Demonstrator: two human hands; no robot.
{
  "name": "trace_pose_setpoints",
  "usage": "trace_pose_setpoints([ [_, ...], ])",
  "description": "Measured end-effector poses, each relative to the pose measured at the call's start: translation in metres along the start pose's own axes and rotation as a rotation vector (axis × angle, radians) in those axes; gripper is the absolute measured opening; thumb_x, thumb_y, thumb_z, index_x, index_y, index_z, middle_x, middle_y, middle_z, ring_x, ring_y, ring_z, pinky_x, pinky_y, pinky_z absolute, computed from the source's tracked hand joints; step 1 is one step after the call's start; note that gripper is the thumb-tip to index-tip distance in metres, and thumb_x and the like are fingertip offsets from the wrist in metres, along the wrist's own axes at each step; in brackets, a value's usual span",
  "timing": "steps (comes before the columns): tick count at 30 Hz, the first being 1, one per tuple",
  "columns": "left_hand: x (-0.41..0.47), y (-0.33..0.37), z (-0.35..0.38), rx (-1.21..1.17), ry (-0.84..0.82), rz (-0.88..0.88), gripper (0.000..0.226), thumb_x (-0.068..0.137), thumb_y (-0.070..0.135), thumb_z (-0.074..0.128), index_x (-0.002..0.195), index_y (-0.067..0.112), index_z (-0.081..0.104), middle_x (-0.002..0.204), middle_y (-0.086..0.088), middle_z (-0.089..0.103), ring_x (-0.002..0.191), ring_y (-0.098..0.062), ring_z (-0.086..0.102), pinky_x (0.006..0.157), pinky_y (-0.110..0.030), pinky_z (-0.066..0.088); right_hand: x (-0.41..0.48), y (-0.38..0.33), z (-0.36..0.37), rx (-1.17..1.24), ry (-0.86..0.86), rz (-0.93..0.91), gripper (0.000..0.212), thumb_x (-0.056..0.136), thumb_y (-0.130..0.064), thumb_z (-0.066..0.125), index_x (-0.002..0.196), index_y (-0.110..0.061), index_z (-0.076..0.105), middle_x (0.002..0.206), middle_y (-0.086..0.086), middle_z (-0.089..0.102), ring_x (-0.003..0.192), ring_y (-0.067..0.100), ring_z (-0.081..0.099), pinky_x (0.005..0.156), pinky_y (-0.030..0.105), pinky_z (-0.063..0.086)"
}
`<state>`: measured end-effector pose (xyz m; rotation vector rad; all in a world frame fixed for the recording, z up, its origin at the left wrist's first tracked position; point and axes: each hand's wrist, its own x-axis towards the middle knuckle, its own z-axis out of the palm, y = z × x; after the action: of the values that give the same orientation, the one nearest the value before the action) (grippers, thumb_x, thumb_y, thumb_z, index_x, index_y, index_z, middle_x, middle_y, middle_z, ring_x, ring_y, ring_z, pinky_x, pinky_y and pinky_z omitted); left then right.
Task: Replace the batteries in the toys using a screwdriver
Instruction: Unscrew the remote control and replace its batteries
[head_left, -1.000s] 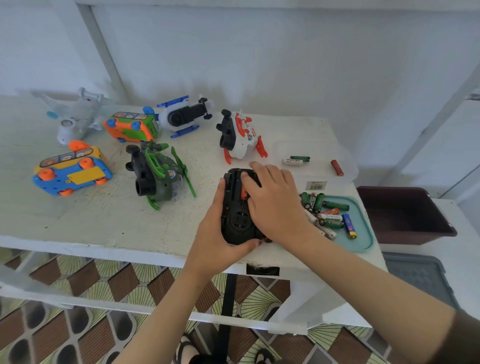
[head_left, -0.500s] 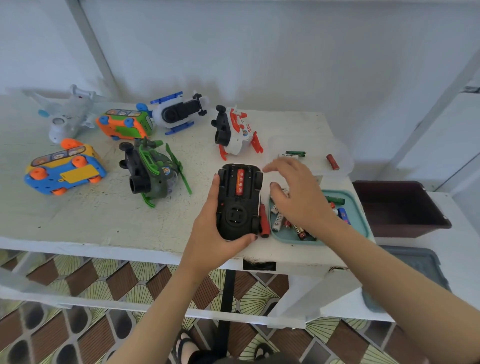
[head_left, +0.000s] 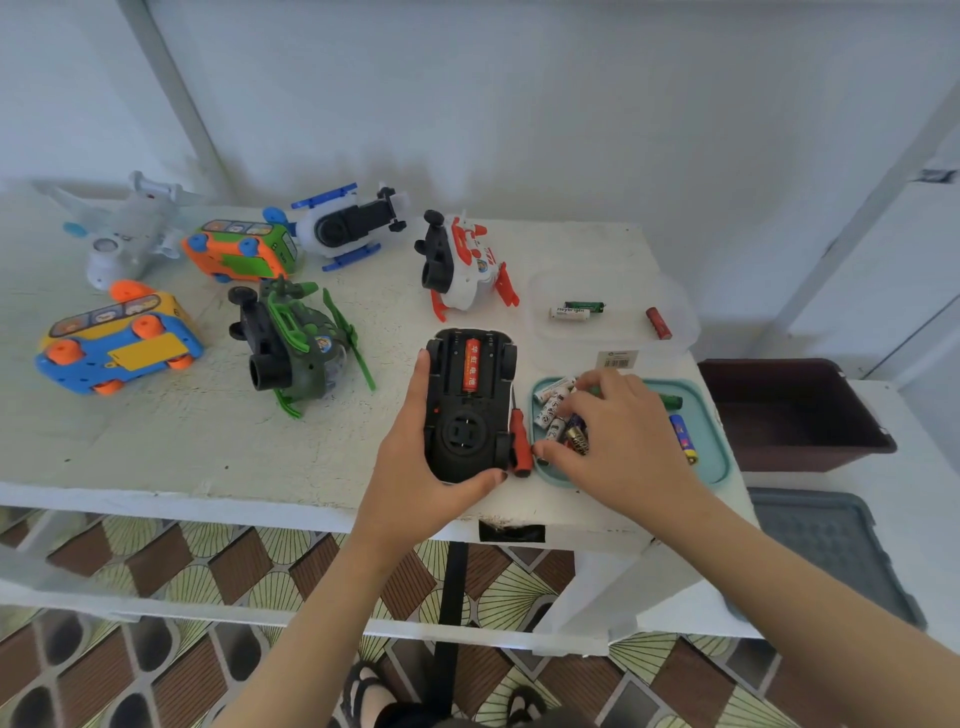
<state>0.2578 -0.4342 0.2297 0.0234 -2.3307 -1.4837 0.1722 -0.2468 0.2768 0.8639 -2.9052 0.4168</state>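
A black toy car lies upside down on the white table, its battery bay uncovered with one red battery inside. My left hand grips the car round its left side and near end. A red-handled screwdriver lies against the car's right side. My right hand reaches into the teal tray and its fingers curl over the loose batteries there; whether they pinch one is hidden.
Other toys lie on the table: a green helicopter, a white and red one, a white and blue one, two buses and a white plane. A clear lid holds three batteries. A brown bin stands to the right.
My right hand left the car's battery bay and moved right, down into the teal tray among the batteries. My left hand kept its hold on the car.
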Motion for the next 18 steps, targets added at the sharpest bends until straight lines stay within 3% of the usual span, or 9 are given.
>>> trace_pose_setpoints([
  [5, 0.0005, -0.0001, -0.0001, 0.001, 0.005, -0.012, 0.118, 0.071, 0.01, 0.086, 0.155, 0.028, 0.005, 0.138, 0.04, 0.041, 0.128, 0.009, 0.044, 0.096, -0.005, 0.038, -0.0027, 0.0009, -0.0036, -0.003, -0.012, 0.017, 0.04, 0.08, -0.057, 0.061, 0.101, -0.022, 0.064, 0.128, -0.001, 0.046, 0.119, 0.018, 0.038, 0.097, 0.033, 0.028],
  [14, 0.0002, -0.0006, -0.0006, 0.011, 0.002, -0.024, 0.119, 0.07, 0.01, 0.086, 0.155, 0.029, 0.005, 0.134, 0.046, 0.038, 0.126, 0.013, 0.043, 0.094, -0.003, 0.038, -0.005, 0.0028, -0.003, -0.018, -0.06, 0.007, 0.052, 0.083, -0.059, 0.058, 0.126, -0.029, 0.059, 0.134, -0.004, 0.044, 0.124, 0.016, 0.035, 0.101, 0.034, 0.028],
  [18, 0.0007, -0.0009, -0.0003, 0.018, -0.001, -0.025, 0.119, 0.07, 0.01, 0.086, 0.155, 0.03, 0.005, 0.133, 0.048, 0.037, 0.126, 0.012, 0.044, 0.094, -0.004, 0.038, -0.0047, 0.0055, -0.0006, 0.039, 0.012, -0.034, 0.043, 0.079, -0.052, 0.067, 0.113, -0.026, 0.065, 0.122, -0.005, 0.053, 0.114, 0.016, 0.044, 0.091, 0.032, 0.029],
])
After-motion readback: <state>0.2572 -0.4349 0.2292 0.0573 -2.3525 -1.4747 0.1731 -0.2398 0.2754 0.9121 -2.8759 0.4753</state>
